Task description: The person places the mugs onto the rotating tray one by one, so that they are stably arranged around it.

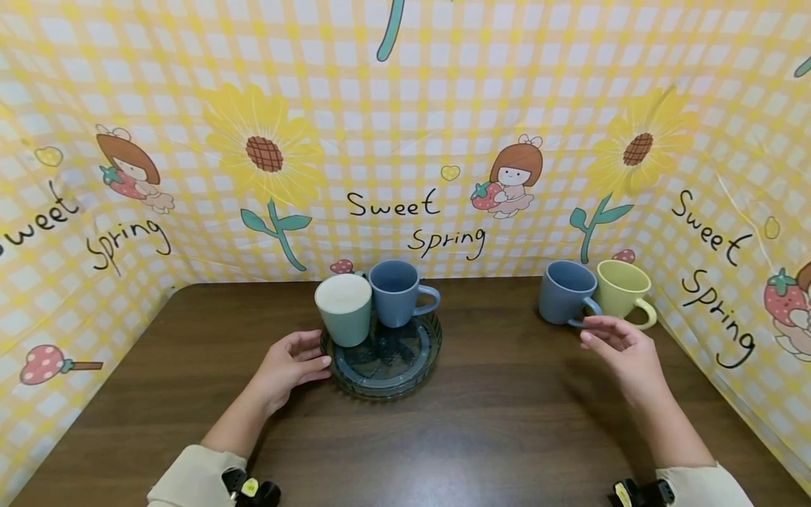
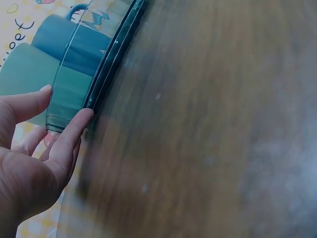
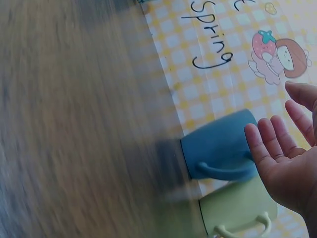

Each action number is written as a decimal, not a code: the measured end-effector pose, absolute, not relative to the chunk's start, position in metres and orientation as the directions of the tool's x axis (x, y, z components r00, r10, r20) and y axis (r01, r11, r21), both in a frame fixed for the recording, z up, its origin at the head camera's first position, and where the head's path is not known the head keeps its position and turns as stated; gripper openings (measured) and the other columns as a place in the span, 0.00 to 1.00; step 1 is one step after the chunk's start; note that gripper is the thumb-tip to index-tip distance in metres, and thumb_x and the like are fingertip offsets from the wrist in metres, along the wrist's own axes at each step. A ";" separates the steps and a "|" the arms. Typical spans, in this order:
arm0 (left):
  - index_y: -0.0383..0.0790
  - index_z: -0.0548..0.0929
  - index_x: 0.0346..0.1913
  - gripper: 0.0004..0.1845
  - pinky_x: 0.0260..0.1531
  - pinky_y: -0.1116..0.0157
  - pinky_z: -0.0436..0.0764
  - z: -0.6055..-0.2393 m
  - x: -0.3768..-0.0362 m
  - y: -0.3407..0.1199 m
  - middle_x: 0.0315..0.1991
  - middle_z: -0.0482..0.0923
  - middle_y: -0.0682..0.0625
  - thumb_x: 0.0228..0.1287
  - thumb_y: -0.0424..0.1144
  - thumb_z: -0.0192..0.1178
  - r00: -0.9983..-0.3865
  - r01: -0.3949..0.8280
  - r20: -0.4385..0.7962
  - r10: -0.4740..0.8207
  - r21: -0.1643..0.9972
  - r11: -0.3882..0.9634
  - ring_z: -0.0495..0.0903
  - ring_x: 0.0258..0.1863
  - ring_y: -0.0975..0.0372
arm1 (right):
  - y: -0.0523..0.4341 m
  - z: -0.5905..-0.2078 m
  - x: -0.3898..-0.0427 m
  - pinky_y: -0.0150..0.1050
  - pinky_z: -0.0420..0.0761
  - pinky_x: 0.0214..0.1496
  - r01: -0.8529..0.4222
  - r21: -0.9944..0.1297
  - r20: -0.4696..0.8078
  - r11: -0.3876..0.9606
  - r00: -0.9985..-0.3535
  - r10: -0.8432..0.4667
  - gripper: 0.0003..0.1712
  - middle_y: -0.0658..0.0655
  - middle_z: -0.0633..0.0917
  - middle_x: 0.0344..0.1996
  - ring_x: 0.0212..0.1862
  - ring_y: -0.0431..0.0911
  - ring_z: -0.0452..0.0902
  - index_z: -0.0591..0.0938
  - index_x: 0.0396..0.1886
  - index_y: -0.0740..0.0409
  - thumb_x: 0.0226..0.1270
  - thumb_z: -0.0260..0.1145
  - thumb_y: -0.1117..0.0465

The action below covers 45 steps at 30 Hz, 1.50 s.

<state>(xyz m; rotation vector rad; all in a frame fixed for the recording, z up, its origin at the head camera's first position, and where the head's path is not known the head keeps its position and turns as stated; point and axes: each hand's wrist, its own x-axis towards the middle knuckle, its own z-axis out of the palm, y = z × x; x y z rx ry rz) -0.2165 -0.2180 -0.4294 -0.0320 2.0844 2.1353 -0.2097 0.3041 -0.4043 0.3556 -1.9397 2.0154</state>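
Observation:
My left hand (image 1: 288, 367) holds the left edge of a round dark glass tray (image 1: 386, 384). In the left wrist view its thumb is at the upper rim and other fingertips (image 2: 88, 115) are at the base. On the tray stand a pale green cup (image 1: 347, 317) with a white inside and a blue mug (image 1: 394, 299), its handle to the right. On the right side, my right hand (image 1: 624, 352) hovers with loosely bent fingers before a second blue mug (image 1: 560, 296). Its palm holds nothing. A yellow-green mug (image 1: 617, 285) stands close beside that mug.
The brown wooden table (image 1: 481, 415) carries everything. A yellow checked cloth (image 1: 405, 127) with printed flowers and lettering rises behind the mugs and along both sides, close behind the right pair.

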 end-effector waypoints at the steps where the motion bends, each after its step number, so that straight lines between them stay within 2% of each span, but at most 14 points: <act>1: 0.23 0.56 0.70 0.35 0.46 0.55 0.84 -0.430 -0.217 -0.218 0.70 0.52 0.31 0.63 0.22 0.60 -0.987 -0.128 -0.125 0.098 0.992 -0.019 0.58 0.68 0.40 | 0.306 -0.405 -0.210 0.31 0.84 0.40 -0.397 -0.918 0.394 -0.026 -0.917 0.063 0.14 0.48 0.86 0.38 0.38 0.39 0.83 0.78 0.49 0.75 0.62 0.64 0.79; 9: 0.23 0.57 0.69 0.35 0.46 0.55 0.84 -0.431 -0.218 -0.217 0.68 0.54 0.31 0.62 0.21 0.61 -0.987 -0.141 -0.138 0.086 0.990 -0.026 0.62 0.65 0.41 | 0.320 -0.404 -0.208 0.30 0.84 0.40 -0.398 -0.917 0.396 -0.022 -0.917 0.054 0.16 0.48 0.86 0.39 0.39 0.38 0.82 0.77 0.51 0.76 0.63 0.64 0.78; 17: 0.23 0.56 0.69 0.35 0.46 0.54 0.84 -0.431 -0.218 -0.218 0.65 0.55 0.30 0.62 0.22 0.62 -0.987 -0.134 -0.131 0.094 0.991 -0.022 0.76 0.53 0.52 | 0.331 -0.406 -0.214 0.30 0.84 0.39 -0.403 -0.915 0.401 -0.027 -0.914 0.059 0.18 0.50 0.85 0.43 0.40 0.38 0.82 0.76 0.53 0.75 0.63 0.64 0.77; 22: 0.23 0.56 0.69 0.35 0.45 0.54 0.84 -0.431 -0.217 -0.218 0.65 0.54 0.30 0.62 0.21 0.61 -0.986 -0.141 -0.137 0.090 0.990 -0.031 0.76 0.50 0.54 | 0.337 -0.409 -0.220 0.30 0.84 0.39 -0.379 -0.925 0.377 -0.012 -0.924 0.060 0.19 0.51 0.84 0.45 0.41 0.36 0.82 0.76 0.54 0.73 0.63 0.65 0.76; 29: 0.23 0.56 0.68 0.35 0.44 0.53 0.84 -0.429 -0.215 -0.215 0.65 0.55 0.30 0.62 0.20 0.61 -0.987 -0.144 -0.141 0.075 0.989 -0.029 0.71 0.56 0.46 | 0.343 -0.411 -0.228 0.29 0.84 0.37 -0.275 -0.948 0.289 0.164 -0.954 0.074 0.23 0.45 0.82 0.44 0.39 0.34 0.80 0.74 0.56 0.71 0.64 0.68 0.69; 33: 0.23 0.56 0.68 0.35 0.44 0.53 0.84 -0.429 -0.215 -0.214 0.65 0.55 0.30 0.62 0.20 0.61 -0.987 -0.144 -0.141 0.074 0.989 -0.030 0.69 0.57 0.44 | 0.345 -0.411 -0.233 0.31 0.85 0.37 -0.220 -0.923 0.257 0.316 -0.963 0.081 0.27 0.44 0.79 0.44 0.39 0.32 0.80 0.71 0.60 0.72 0.66 0.68 0.64; 36: 0.23 0.56 0.68 0.35 0.44 0.53 0.84 -0.430 -0.215 -0.214 0.65 0.55 0.30 0.62 0.21 0.61 -0.986 -0.148 -0.146 0.075 0.989 -0.027 0.70 0.57 0.45 | 0.347 -0.410 -0.237 0.33 0.85 0.37 -0.190 -0.909 0.234 0.370 -0.969 0.077 0.30 0.45 0.77 0.44 0.39 0.31 0.79 0.69 0.62 0.73 0.67 0.68 0.61; 41: 0.24 0.56 0.68 0.35 0.45 0.53 0.84 -0.430 -0.215 -0.215 0.65 0.55 0.31 0.62 0.21 0.61 -0.986 -0.148 -0.145 0.078 0.989 -0.029 0.70 0.56 0.47 | 0.348 -0.410 -0.246 0.34 0.85 0.38 -0.156 -0.946 0.176 0.284 -0.983 0.047 0.26 0.44 0.78 0.41 0.38 0.35 0.81 0.69 0.61 0.71 0.70 0.64 0.60; 45: 0.23 0.56 0.68 0.35 0.45 0.52 0.84 -0.430 -0.214 -0.214 0.65 0.55 0.30 0.62 0.21 0.62 -0.987 -0.142 -0.139 0.080 0.989 -0.031 0.71 0.55 0.48 | 0.347 -0.409 -0.253 0.34 0.86 0.37 -0.127 -0.975 0.132 0.184 -0.991 0.017 0.29 0.40 0.81 0.38 0.36 0.39 0.83 0.64 0.61 0.77 0.72 0.62 0.61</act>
